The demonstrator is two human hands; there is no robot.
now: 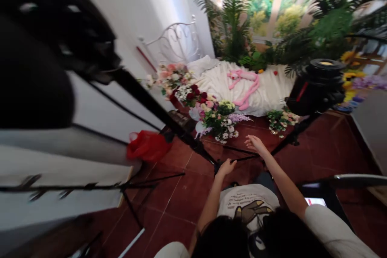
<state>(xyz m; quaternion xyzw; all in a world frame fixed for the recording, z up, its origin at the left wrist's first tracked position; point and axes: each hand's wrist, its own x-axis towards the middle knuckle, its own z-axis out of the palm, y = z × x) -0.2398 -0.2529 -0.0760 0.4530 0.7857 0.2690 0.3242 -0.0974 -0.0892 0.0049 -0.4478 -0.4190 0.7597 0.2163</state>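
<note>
My left hand [226, 167] is low in front of me, its fingers curled beside the foot of a black light stand [157, 109]; whether they grip the stand's thin leg is hard to tell. My right hand [254, 144] is raised over the red tiled floor [181, 193], its fingers apart and slightly bent, with nothing in them. Beyond both hands stand bunches of flowers [211, 115] at the front of a bed [269, 88] with white cloth. On the cloth lies a pink long-limbed plush toy [250, 84].
A black studio light [314, 84] on a stand rises at the right. Another large dark light [33, 56] fills the upper left. A red bag [148, 145] and a low tripod [123, 187] are at the left. Palm plants [236, 16] stand behind the bed.
</note>
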